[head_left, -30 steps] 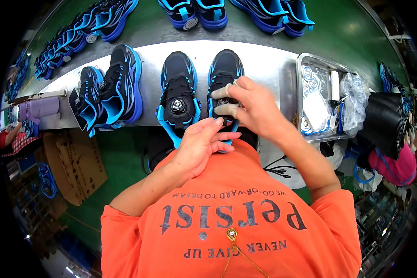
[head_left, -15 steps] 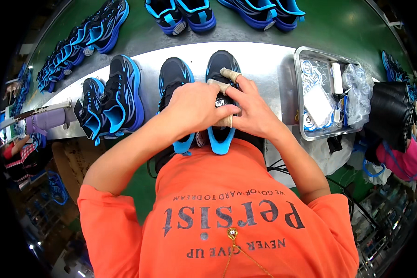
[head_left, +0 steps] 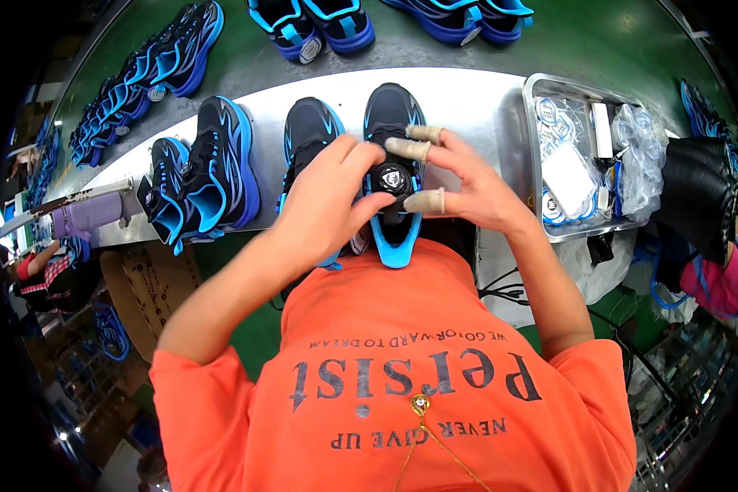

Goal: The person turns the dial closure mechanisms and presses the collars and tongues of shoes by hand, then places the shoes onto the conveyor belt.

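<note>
A black and blue sneaker [head_left: 394, 107] stands on the pale tabletop, toe pointing away from me. A round black dial [head_left: 391, 180] with a white emblem sits on its tongue. My left hand [head_left: 324, 193] grips the sneaker's left side, thumb and index finger at the dial's left edge. To the right of the dial, my right hand [head_left: 480, 184] has its fingers apart, with beige covers on several fingertips touching or hovering over the sneaker's right side. A matching sneaker [head_left: 310, 123] stands to the left, partly hidden by my left hand.
Another pair of sneakers [head_left: 213, 164] stands farther left. A metal tray [head_left: 533, 164] at the right holds round labels, a white box and clear plastic bags. More sneakers [head_left: 336, 25] stand on the green surface [head_left: 418, 61] beyond. A cardboard box [head_left: 152, 283] is below the table at left.
My right hand has drawn back to the right and its fingers have spread. The dial, mostly covered before, now shows between my hands. My left hand stays at the sneaker's left side.
</note>
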`<state>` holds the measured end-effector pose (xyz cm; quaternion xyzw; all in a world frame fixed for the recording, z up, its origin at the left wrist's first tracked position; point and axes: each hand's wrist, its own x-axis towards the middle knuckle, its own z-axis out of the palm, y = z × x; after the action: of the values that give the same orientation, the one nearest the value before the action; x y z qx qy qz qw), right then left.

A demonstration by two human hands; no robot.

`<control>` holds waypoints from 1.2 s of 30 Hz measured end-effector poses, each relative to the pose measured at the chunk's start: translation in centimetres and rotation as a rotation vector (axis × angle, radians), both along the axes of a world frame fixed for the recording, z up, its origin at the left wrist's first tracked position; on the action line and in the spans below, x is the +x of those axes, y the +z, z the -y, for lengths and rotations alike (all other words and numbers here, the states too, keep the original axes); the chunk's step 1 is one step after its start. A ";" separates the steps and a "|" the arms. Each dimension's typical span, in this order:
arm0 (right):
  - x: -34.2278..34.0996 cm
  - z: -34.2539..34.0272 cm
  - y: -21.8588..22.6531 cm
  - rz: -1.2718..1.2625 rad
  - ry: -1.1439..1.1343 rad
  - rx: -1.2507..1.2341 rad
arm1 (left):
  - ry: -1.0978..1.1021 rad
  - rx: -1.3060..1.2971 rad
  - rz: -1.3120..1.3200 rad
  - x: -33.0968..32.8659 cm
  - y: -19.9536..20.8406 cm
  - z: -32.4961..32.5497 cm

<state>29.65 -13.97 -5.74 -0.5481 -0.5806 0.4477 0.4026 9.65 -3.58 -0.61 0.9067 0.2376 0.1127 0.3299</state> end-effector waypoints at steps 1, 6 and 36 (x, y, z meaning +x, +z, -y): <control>0.2 -0.1 0.8 -0.002 -0.008 -0.039 | 0.084 -0.087 -0.051 -0.8 0.3 1.1; -1.2 -0.9 1.9 0.247 0.043 0.066 | 0.132 -0.432 0.012 -1.9 1.2 5.5; -1.8 -4.2 3.5 0.303 -0.047 0.002 | 0.364 -0.375 0.027 -7.2 -0.4 -0.5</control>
<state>27.82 -9.77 -2.29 -0.6225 -0.6221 0.3498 0.3211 2.47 -3.09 -1.00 0.7705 0.4092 0.1363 0.4694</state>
